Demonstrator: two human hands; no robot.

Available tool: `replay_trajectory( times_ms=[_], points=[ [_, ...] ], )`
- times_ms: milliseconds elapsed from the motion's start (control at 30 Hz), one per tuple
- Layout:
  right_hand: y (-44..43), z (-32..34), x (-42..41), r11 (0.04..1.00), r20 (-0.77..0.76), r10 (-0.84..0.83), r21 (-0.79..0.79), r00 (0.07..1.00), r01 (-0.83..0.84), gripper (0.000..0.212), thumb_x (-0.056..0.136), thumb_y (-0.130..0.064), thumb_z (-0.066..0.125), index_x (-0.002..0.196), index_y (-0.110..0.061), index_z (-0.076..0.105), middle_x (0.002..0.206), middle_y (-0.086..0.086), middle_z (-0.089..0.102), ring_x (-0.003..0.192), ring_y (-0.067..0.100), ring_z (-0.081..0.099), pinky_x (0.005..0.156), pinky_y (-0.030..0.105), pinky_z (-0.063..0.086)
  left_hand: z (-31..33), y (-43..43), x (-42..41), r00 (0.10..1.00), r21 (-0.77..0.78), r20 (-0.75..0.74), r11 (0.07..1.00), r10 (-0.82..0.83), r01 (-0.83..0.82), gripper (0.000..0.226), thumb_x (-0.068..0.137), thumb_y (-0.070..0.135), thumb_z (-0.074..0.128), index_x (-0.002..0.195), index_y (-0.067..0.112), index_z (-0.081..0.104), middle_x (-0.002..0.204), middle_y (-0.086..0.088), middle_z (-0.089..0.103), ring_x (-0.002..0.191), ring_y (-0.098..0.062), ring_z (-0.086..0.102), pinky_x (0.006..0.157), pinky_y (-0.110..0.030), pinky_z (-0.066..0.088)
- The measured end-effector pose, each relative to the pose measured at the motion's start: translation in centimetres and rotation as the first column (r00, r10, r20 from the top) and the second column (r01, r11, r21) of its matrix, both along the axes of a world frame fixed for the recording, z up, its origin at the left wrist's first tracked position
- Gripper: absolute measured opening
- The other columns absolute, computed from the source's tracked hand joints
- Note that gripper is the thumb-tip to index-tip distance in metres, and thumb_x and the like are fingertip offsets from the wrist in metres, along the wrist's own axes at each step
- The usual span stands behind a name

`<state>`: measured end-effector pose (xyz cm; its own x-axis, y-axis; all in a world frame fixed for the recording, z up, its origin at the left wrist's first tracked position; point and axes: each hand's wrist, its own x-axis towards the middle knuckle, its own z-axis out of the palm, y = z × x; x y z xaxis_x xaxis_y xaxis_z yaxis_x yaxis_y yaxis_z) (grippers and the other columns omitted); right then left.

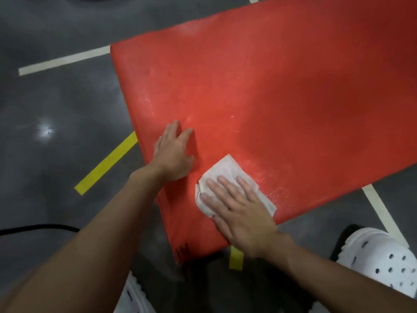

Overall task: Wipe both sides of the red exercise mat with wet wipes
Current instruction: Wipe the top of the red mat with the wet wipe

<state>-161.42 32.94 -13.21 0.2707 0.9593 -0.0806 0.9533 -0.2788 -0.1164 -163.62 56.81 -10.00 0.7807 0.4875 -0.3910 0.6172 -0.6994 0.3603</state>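
- Bare forearms are filling the bottom of my feed, with white perforated foam clogs [379,260] standing on the dark grey floor [56,132] beneath them. Are you getting that?
- I am. Where is the mat lying?
- The red rectangular foam exercise mat [293,86] is lying flat on the floor, running from beside the clogs out past the top right of my view. Its left edge is showing stacked layers, so I'm judging it is folded over on itself.
- What are the hands doing?
- The right hand [243,213] is pressing a crumpled white wet wipe [228,168] onto the mat near its closest corner. Its fingers [225,188] are lying straight and slightly spread on top of the wipe, not curling round it. I'm reading that as spreading pressure over a broad patch. The left hand [173,152] is resting palm-down on the mat by its left edge, just beside the wipe, its fingers straight, apart and gripping nothing. I'm taking it as a brace, so the mat isn't sliding under the rubbing.
- How far along are we?
- Pale dusty speckles are showing across much of the upper face, so I'm judging this side only partly wiped and the underside not yet done.
- Anything nearby?
- A yellow tape strip [106,163] is running under the mat's edge, and a black cable [38,228] is lying well apart on the left.
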Motion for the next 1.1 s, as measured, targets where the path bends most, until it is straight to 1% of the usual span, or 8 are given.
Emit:
replay_trajectory(
  times_ms=[133,267,400,533,700,867,1000,1100],
  points=[
    [1.6,0.3,-1.7,0.943,-0.028,-0.331,-0.044,0.943,0.330,0.059,0.101,-0.041,0.034,0.155,-0.019,0.031,0.164,0.010,0.019,0.152,0.032,0.012,0.118,0.060,0.015,-0.4,0.1,-1.7,0.996,0.083,-0.011,0.993,0.089,-0.088,0.072,0.087,0.046,0.061,0.148,0.047,0.023,0.164,-0.004,-0.003,0.150,-0.025,-0.008,0.117,-0.052,0.003],
    [1.8,0.0,-0.6,0.995,-0.007,0.097,-0.003,0.995,-0.097,0.053,0.101,-0.042,0.037,0.152,-0.026,0.036,0.163,0.004,0.023,0.151,0.026,0.017,0.120,0.055,0.015,-0.2,0.8,-2.0,0.994,0.077,0.036,0.991,0.104,-0.107,0.067,0.089,0.038,0.059,0.147,0.047,0.028,0.164,0.002,0.005,0.150,-0.021,0.000,0.116,-0.050,0.008],
    [3.5,0.7,0.5,0.961,0.016,-0.266,-0.072,0.964,0.267,0.058,0.101,-0.042,0.028,0.155,-0.022,0.029,0.164,0.008,0.018,0.152,0.030,0.010,0.120,0.056,0.011,-0.2,1.2,-2.4,0.989,0.074,0.064,0.988,0.131,-0.136,0.064,0.089,0.027,0.057,0.146,0.043,0.032,0.162,0.006,0.012,0.149,-0.019,0.006,0.115,-0.049,0.011],
    [4.0,0.3,0.4,0.996,0.000,0.077,-0.044,0.997,-0.077,0.056,0.100,-0.042,0.034,0.154,-0.026,0.033,0.163,0.007,0.022,0.152,0.029,0.016,0.120,0.057,0.013,-0.2,1.2,-1.9,0.978,0.057,0.098,0.980,0.186,-0.192,0.063,0.084,0.024,0.059,0.140,0.044,0.039,0.158,0.008,0.021,0.145,-0.019,0.012,0.113,-0.049,0.014],
    [6.5,0.5,1.8,0.948,0.039,-0.299,-0.104,0.953,0.301,0.060,0.101,-0.044,0.019,0.158,-0.024,0.018,0.166,0.006,0.009,0.153,0.028,0.001,0.121,0.056,0.003,-0.4,2.2,-2.4,0.968,0.031,0.156,0.979,0.194,-0.201,0.058,0.084,0.018,0.055,0.135,0.046,0.047,0.151,0.011,0.031,0.139,-0.019,0.022,0.108,-0.045,0.018],
    [7.2,0.1,2.5,0.997,0.029,0.033,-0.074,0.999,-0.031,0.056,0.102,-0.043,0.025,0.156,-0.027,0.026,0.164,0.007,0.021,0.152,0.028,0.013,0.121,0.055,0.009,-0.7,2.7,-3.0,0.963,0.012,0.205,0.984,0.174,-0.180,0.062,0.082,0.011,0.055,0.136,0.040,0.047,0.151,0.013,0.033,0.136,-0.017,0.026,0.107,-0.043,0.020],
    [9.2,0.3,2.2,0.944,0.039,-0.322,-0.065,0.946,0.324,0.060,0.100,-0.042,0.020,0.157,-0.023,0.023,0.165,0.008,0.015,0.153,0.030,0.008,0.121,0.056,0.004,-0.4,3.2,-3.3,0.965,-0.018,0.203,0.986,0.164,-0.164,0.069,0.076,0.003,0.049,0.140,0.030,0.045,0.153,0.014,0.033,0.137,-0.018,0.029,0.107,-0.042,0.024],
    [9.3,-0.2,0.6,0.998,0.036,-0.007,-0.054,0.999,0.009,0.056,0.101,-0.043,0.028,0.155,-0.026,0.031,0.164,0.007,0.021,0.152,0.030,0.014,0.119,0.058,0.011,-0.2,3.4,-3.1,0.960,-0.025,0.219,0.985,0.172,-0.171,0.067,0.078,0.004,0.048,0.140,0.028,0.046,0.150,0.012,0.038,0.134,-0.019,0.032,0.107,-0.041,0.026]
  ],
)
